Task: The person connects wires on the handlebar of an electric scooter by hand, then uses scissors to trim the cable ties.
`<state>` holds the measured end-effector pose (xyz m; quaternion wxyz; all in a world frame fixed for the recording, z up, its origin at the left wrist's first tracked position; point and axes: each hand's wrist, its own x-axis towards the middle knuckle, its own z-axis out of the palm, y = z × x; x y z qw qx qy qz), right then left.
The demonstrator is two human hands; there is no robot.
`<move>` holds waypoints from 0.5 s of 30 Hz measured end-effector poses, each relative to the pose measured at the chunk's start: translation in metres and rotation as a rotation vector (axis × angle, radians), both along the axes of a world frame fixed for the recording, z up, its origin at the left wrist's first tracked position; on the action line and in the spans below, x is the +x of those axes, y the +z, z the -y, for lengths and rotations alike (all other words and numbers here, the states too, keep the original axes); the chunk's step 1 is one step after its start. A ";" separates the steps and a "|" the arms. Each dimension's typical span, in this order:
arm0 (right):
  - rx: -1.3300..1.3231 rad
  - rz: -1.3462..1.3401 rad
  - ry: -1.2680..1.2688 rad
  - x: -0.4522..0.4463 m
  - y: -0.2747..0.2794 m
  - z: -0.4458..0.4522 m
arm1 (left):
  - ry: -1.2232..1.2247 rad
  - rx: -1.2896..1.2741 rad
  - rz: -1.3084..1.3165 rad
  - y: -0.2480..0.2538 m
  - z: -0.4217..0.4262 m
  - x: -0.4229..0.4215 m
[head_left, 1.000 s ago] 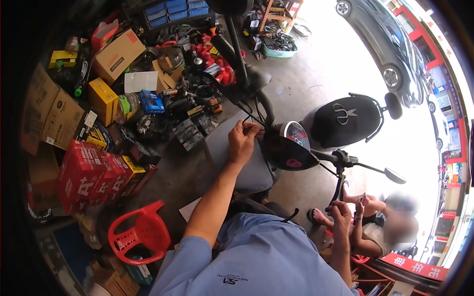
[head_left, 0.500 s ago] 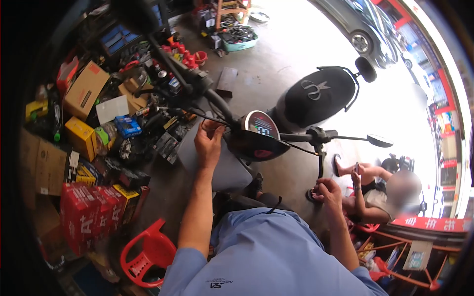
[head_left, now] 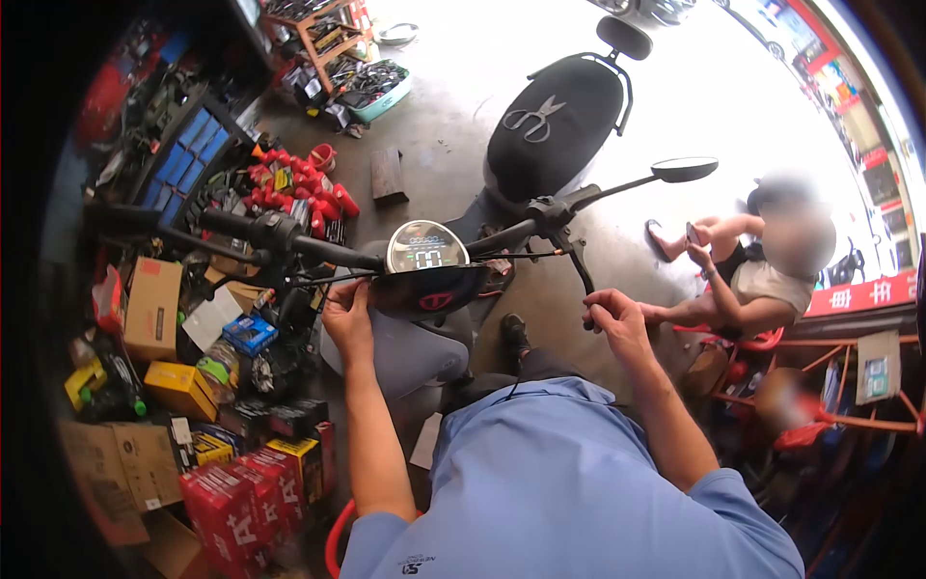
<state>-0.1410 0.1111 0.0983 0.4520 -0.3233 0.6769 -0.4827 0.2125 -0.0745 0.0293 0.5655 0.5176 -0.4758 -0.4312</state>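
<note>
An electric scooter stands facing me, its round display (head_left: 427, 248) lit above a black front cowl (head_left: 434, 292). My left hand (head_left: 349, 323) is raised beside the cowl, under the cables of the handlebar (head_left: 333, 255). Its fingers are pinched together, and what lies between them is hidden. On the other side, my right hand (head_left: 619, 328) has its fingers curled closed at the lower end of the brake lever (head_left: 580, 267). A pair of scissors (head_left: 533, 121) lies on the black seat (head_left: 559, 92).
Cardboard boxes (head_left: 152, 309), red cartons (head_left: 231, 511) and loose parts crowd the left floor. A green tub (head_left: 381, 101) of parts stands farther back. A seated person (head_left: 762, 280) holds a phone at the right. A mirror (head_left: 685, 170) sticks out from the handlebar.
My view has shifted, so the scooter appears farther left and more upright. Both hands stay by the same parts of the scooter, fingers still closed.
</note>
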 end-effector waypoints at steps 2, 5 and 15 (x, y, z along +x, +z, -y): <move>-0.006 0.021 -0.023 0.001 0.001 -0.001 | 0.006 -0.028 0.013 -0.010 0.000 0.001; -0.010 0.020 -0.034 0.002 0.001 -0.003 | 0.038 -0.055 0.018 -0.008 -0.001 -0.002; -0.026 0.037 -0.015 -0.001 0.000 -0.006 | 0.076 -0.047 -0.224 -0.007 -0.003 0.000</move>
